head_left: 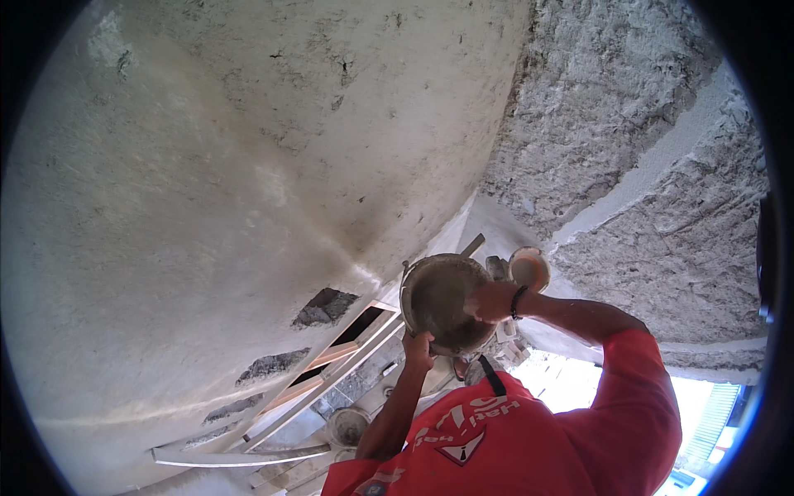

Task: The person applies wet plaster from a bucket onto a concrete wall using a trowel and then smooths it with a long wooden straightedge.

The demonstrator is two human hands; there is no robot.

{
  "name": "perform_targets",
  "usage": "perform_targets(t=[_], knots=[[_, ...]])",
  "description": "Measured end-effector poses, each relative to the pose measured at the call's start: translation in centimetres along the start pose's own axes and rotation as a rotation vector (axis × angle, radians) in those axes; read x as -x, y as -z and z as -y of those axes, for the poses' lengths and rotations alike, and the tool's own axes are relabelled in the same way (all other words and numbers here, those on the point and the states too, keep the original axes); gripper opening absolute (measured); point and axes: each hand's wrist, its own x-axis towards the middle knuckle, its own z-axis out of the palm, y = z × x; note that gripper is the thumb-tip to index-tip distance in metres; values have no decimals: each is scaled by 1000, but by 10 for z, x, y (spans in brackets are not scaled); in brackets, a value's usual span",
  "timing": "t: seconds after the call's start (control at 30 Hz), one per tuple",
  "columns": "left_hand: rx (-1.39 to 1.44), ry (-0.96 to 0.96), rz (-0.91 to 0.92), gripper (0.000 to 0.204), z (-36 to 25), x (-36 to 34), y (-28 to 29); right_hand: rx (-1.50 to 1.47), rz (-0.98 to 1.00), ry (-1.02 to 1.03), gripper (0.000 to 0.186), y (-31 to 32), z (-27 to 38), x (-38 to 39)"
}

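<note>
A round grey basin [406, 299], crusted with mortar, is tilted so that its inside shows. My left hand [419, 349] is closed on the basin's lower left rim, fingers mostly hidden behind it. Over the opposite side of the basin reaches my right hand [491, 302], a dark bracelet [518, 302] round its wrist. Its fingertips point into the basin and are blurred, so whether they hold anything cannot be made out. What lies in the basin looks grey-brown and dim.
A smaller round pail [529, 266] stands behind my right wrist. Rough plaster wall [628, 165] rises on the right, a smoother curved surface [248, 165] on the left. Below are a wooden frame [332, 355], a pale curved strip [240, 457] and another bucket [348, 426].
</note>
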Motion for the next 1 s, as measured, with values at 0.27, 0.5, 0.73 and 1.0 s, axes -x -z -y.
perform_targets(t=[0.27,0.5,0.73,1.0], knots=[[0,-77,31,49,2,0,-22,124,247,-283,27,-14,4,7],[-10,-54,17,50,20,-4,-32,148,453,65,28,-65,-4,-11],[-83,-36,89,52,25,-20,-4,-38,95,-298,29,19,-7,6],[-33,-124,50,43,18,-15,-22,166,155,-98,23,-53,23,-2]])
